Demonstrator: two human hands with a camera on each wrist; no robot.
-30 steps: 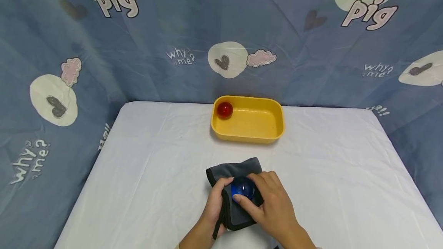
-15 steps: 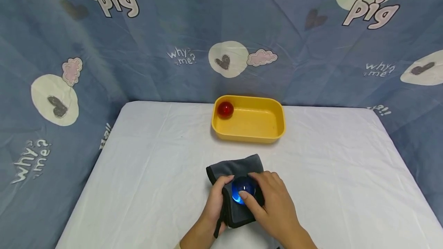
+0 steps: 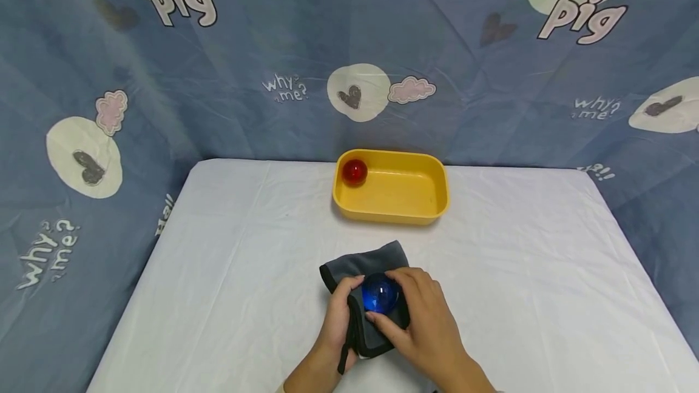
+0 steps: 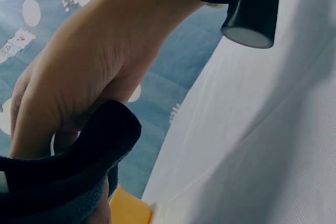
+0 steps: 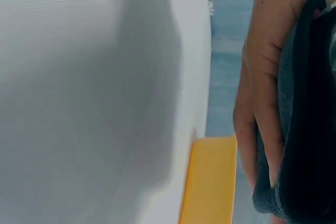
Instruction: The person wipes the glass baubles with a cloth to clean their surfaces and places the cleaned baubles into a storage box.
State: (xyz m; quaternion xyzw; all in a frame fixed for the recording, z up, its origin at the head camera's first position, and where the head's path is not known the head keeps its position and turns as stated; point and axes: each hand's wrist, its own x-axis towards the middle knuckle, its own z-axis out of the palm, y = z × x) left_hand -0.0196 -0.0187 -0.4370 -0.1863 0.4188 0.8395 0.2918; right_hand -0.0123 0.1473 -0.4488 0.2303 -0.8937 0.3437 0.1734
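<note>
A clear blue ball (image 3: 380, 293) lies on a folded dark grey cloth (image 3: 364, 264) with black edging, low in the middle of the head view. My left hand (image 3: 334, 323) grips the cloth from the left, its thumb on top near the ball. From the right, my right hand (image 3: 423, 317) holds the ball between thumb and fingers. The left wrist view has the right hand (image 4: 79, 77) above the cloth (image 4: 79, 166). In the right wrist view, fingers of the left hand (image 5: 265, 72) lie along the cloth (image 5: 304, 129); the ball is hidden in both wrist views.
Behind the hands, a yellow tray (image 3: 404, 196) stands on the white-covered table (image 3: 246, 247). A red ball (image 3: 355, 173) rests in its left back corner. Blue printed fabric (image 3: 246, 114) hangs around the back and sides.
The right thumb shifts over the blue ball, moving to its lower left edge. Both hands, the cloth and the ball have moved slightly left and up in view. The tray and red ball stay put.
</note>
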